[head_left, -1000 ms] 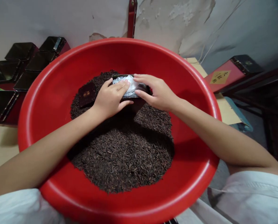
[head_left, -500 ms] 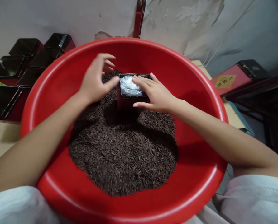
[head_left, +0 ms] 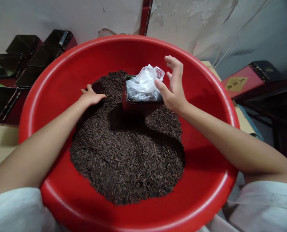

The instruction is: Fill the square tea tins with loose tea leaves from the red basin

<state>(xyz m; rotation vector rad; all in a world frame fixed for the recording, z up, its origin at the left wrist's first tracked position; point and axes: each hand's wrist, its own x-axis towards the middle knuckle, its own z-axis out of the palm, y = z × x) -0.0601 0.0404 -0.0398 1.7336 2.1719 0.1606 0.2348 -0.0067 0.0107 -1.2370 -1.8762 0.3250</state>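
A dark red square tin (head_left: 140, 108) stands on a heap of loose dark tea leaves (head_left: 126, 154) in a large red basin (head_left: 201, 161). Out of its mouth bulges a crumpled clear plastic bag (head_left: 145, 82). My right hand (head_left: 174, 85) is just right of the tin, fingers raised and apart; its thumb is by the bag, and I cannot tell if they touch. On the left side of the heap, my left hand (head_left: 91, 96) has its fingers and thumb around a dark tin lid (head_left: 98, 88), which the hand partly hides.
Several dark-topped tins (head_left: 43, 56) stand left of the basin. On the right lies a pink-red tin (head_left: 240, 80) with a yellow label, near dark furniture (head_left: 278, 109). A peeling wall (head_left: 194, 19) rises behind the basin.
My left hand has moved left and down from beside the tin to the lid. My right hand has lifted off the bag, which now puffs up above the tin's rim.
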